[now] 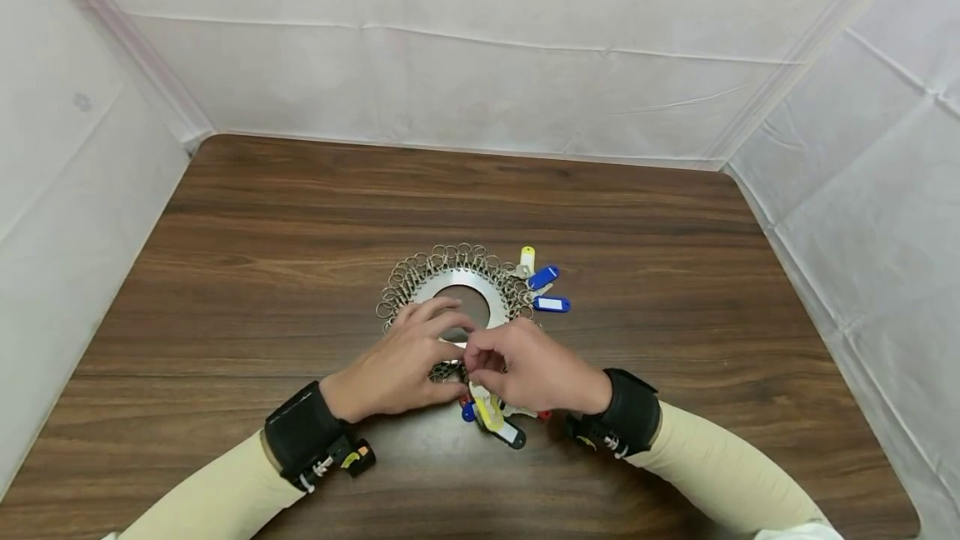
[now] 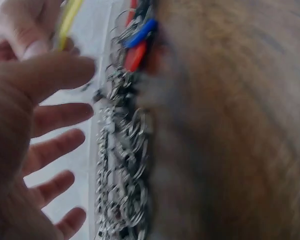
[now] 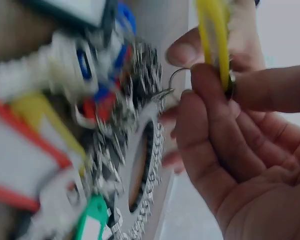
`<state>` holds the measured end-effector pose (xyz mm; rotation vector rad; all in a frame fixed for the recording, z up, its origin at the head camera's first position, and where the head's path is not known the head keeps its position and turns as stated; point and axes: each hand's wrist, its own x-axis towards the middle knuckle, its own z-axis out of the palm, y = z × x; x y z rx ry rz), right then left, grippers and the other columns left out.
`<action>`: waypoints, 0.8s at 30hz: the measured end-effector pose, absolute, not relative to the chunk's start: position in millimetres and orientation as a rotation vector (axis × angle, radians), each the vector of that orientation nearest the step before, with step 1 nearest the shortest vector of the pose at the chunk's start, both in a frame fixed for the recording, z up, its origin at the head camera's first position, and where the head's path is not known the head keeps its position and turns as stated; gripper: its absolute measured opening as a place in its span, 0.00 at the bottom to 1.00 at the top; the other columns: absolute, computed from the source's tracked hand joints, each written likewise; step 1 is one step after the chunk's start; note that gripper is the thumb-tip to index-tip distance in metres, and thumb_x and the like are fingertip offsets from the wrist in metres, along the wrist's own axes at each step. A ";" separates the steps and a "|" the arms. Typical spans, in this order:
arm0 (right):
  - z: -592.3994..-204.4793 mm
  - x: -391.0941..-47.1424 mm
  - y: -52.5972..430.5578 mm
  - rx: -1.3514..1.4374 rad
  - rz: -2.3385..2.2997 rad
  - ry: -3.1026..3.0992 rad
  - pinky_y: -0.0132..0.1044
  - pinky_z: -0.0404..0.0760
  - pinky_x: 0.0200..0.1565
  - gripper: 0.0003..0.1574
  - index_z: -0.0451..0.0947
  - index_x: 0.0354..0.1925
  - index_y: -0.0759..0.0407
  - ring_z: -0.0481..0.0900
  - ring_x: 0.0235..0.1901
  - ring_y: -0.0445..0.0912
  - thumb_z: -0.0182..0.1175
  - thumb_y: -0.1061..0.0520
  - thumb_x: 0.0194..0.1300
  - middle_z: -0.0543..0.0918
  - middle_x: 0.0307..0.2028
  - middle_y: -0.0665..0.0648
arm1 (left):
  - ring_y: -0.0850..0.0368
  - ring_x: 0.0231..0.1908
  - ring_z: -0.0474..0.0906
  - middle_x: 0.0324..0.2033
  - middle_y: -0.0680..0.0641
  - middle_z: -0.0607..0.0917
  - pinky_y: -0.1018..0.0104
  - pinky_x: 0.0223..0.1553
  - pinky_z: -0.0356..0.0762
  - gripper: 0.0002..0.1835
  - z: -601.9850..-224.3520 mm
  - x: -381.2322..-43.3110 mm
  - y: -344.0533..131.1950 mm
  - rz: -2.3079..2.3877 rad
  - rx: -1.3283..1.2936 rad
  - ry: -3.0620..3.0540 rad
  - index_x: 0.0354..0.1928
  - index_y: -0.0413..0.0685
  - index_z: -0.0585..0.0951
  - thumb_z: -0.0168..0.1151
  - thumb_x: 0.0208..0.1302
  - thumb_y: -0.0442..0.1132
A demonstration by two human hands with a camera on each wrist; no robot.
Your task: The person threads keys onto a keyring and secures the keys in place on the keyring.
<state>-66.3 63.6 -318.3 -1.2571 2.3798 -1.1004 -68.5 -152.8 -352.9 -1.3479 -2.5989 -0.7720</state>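
Observation:
A round silver key holder [image 1: 492, 297] lies on the table, its rim crowded with small metal clips and rings [image 1: 405, 275]. Over its near side, my right hand [image 1: 536, 369] pinches a yellow key tag [image 3: 215, 42] between thumb and fingers. A thin metal ring [image 3: 177, 75] shows beside those fingertips in the right wrist view. My left hand [image 1: 401, 361] hovers at the holder's near left, its fingers spread and thumb extended close to the yellow tag. Whether the left thumb touches the tag or ring, I cannot tell. Both hands hide part of the holder's near rim.
Blue key tags [image 1: 551, 304] and another yellow tag [image 1: 527, 257] fan out at the holder's right. A black tag [image 1: 510, 436] lies near the right hand. The right wrist view shows a green tag [image 3: 92, 220] and a red-framed tag [image 3: 20, 160]. White sheeting [image 1: 480, 90] borders the table.

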 end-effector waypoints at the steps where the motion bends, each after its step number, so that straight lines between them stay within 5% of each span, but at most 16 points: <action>1: -319.0 -63.2 62.3 -1.243 -1.094 2.386 0.24 0.75 0.25 0.09 0.76 0.30 0.52 0.74 0.23 0.31 0.61 0.66 0.60 0.79 0.24 0.43 | 0.43 0.64 0.59 0.53 0.52 0.76 0.36 0.57 0.58 0.10 -351.8 -68.7 -155.1 -0.806 -1.355 -2.605 0.38 0.60 0.85 0.68 0.54 0.52; 6: -324.9 -50.9 53.6 -1.200 -1.022 2.448 0.22 0.74 0.27 0.10 0.75 0.28 0.49 0.73 0.23 0.29 0.63 0.64 0.59 0.78 0.23 0.40 | 0.47 0.60 0.64 0.51 0.48 0.79 0.43 0.60 0.62 0.09 -342.8 -74.5 -169.7 -1.008 -1.261 -2.559 0.40 0.51 0.85 0.66 0.56 0.41; 12: -334.5 -44.1 40.4 -1.216 -0.987 2.459 0.21 0.72 0.26 0.12 0.73 0.26 0.47 0.71 0.22 0.26 0.64 0.61 0.59 0.75 0.21 0.38 | 0.54 0.51 0.72 0.44 0.51 0.81 0.55 0.53 0.72 0.05 -331.9 -79.9 -178.7 -1.102 -1.020 -2.513 0.37 0.48 0.85 0.62 0.60 0.36; 24: -313.1 -68.6 60.0 -1.217 -1.241 2.466 0.27 0.80 0.34 0.07 0.77 0.30 0.53 0.79 0.30 0.32 0.62 0.64 0.62 0.83 0.27 0.45 | 0.54 0.49 0.73 0.42 0.50 0.82 0.52 0.52 0.73 0.04 -331.2 -82.6 -179.0 -1.084 -0.882 -2.549 0.35 0.48 0.85 0.62 0.61 0.36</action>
